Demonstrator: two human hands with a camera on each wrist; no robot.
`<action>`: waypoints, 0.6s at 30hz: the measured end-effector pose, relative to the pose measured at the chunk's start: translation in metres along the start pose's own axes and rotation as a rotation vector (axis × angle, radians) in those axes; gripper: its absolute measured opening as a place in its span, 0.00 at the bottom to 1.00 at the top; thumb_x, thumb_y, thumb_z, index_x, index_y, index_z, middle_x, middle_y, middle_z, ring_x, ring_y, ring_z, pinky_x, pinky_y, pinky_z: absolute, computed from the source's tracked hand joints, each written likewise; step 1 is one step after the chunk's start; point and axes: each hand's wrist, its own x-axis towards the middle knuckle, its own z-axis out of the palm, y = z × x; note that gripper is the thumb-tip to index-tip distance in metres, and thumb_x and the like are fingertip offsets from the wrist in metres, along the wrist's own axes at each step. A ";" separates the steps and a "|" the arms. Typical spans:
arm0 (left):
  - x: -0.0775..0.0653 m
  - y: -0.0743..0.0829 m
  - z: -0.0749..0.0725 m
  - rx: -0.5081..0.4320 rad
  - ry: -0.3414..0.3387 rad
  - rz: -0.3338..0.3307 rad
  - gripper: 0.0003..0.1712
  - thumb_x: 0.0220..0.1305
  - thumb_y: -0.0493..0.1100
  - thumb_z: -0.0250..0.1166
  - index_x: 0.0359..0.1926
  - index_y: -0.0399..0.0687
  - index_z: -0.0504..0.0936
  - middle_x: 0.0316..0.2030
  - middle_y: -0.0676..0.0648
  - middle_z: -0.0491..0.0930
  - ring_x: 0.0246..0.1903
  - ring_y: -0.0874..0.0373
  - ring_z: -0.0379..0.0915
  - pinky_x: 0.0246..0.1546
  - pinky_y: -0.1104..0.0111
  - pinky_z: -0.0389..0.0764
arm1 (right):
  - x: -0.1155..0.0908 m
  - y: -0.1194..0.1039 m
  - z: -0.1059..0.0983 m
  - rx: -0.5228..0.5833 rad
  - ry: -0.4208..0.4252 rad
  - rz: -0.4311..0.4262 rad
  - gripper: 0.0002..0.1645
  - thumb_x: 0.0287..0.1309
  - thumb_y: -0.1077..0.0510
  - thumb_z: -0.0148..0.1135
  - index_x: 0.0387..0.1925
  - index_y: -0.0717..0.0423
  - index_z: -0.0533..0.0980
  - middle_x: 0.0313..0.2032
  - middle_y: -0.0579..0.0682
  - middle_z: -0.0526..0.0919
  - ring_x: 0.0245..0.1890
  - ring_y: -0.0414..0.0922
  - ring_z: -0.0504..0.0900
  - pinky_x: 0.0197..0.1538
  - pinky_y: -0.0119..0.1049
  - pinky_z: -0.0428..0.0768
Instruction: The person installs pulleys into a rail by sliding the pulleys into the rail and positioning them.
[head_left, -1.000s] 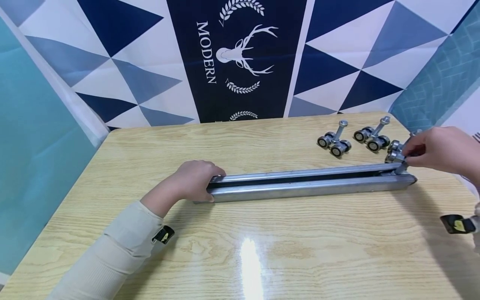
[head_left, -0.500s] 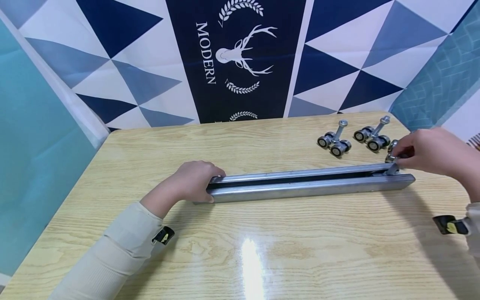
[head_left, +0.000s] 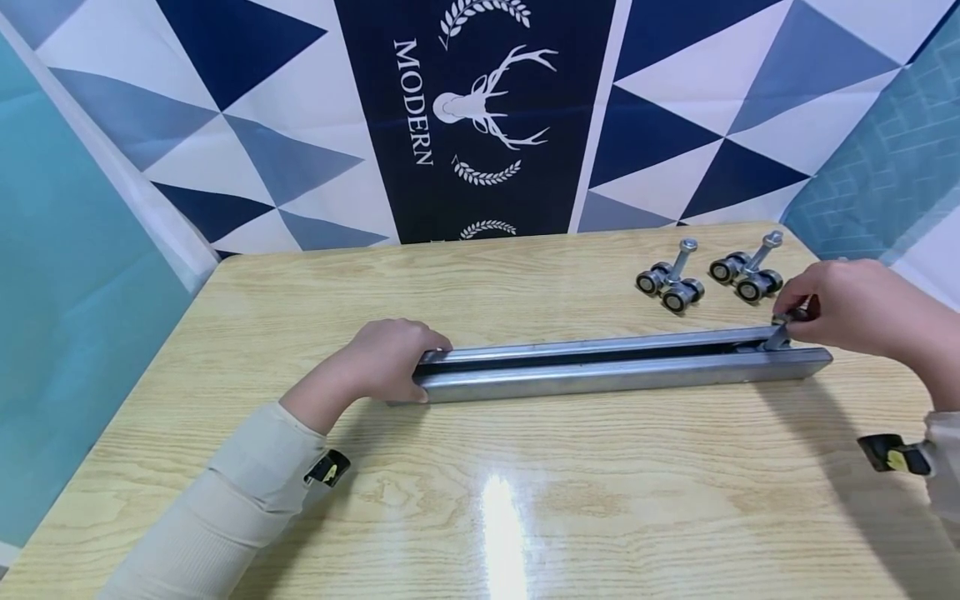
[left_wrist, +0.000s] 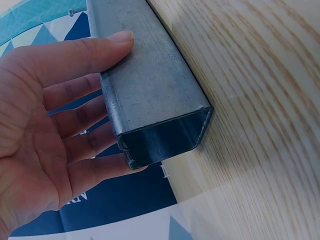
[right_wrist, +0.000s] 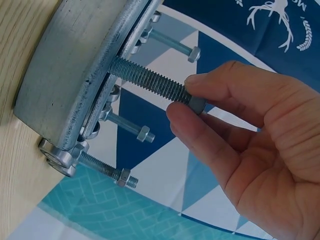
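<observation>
A long galvanized steel channel track (head_left: 622, 383) lies across the table with its slot facing up. My left hand (head_left: 386, 360) grips it near the left end, thumb on the near side wall and fingers on the far side, as the left wrist view shows with the open square end (left_wrist: 165, 137). At the right end, my right hand (head_left: 862, 304) pinches the head end of a threaded bolt (right_wrist: 150, 80) between thumb and fingers. This bolt stands up out of the slot; the part below it is hidden inside the track.
Behind the track stand two roller trolleys (head_left: 671, 283) (head_left: 747, 271) with upright bolts. A third trolley (right_wrist: 62, 157) sits close by the track's right end, mostly hidden behind my right hand in the head view. A patterned cloth (head_left: 480, 125) hangs behind the wooden table (head_left: 637, 500).
My right hand has moved left along the track, and the pinched bolt has slid left in the slot with it. The left hand and the track stay in place.
</observation>
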 end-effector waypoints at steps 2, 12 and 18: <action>0.000 0.000 0.000 -0.001 0.000 0.000 0.35 0.34 0.47 0.73 0.50 0.52 0.75 0.42 0.53 0.77 0.39 0.60 0.72 0.35 0.61 0.72 | -0.001 0.000 0.000 -0.009 0.013 -0.003 0.07 0.36 0.65 0.67 0.24 0.56 0.79 0.22 0.45 0.76 0.18 0.39 0.70 0.22 0.35 0.69; 0.001 0.000 0.001 0.007 -0.005 -0.011 0.34 0.34 0.46 0.73 0.50 0.55 0.76 0.41 0.55 0.77 0.37 0.61 0.71 0.33 0.62 0.72 | -0.002 -0.003 0.003 -0.021 0.047 -0.011 0.08 0.35 0.65 0.68 0.25 0.57 0.79 0.21 0.45 0.75 0.17 0.39 0.67 0.21 0.35 0.67; 0.001 0.001 0.002 0.005 -0.002 -0.015 0.34 0.34 0.46 0.73 0.50 0.54 0.76 0.41 0.55 0.77 0.38 0.60 0.71 0.32 0.62 0.72 | -0.001 -0.009 0.004 0.003 0.035 -0.004 0.08 0.36 0.65 0.67 0.26 0.58 0.80 0.23 0.46 0.76 0.18 0.41 0.67 0.22 0.36 0.66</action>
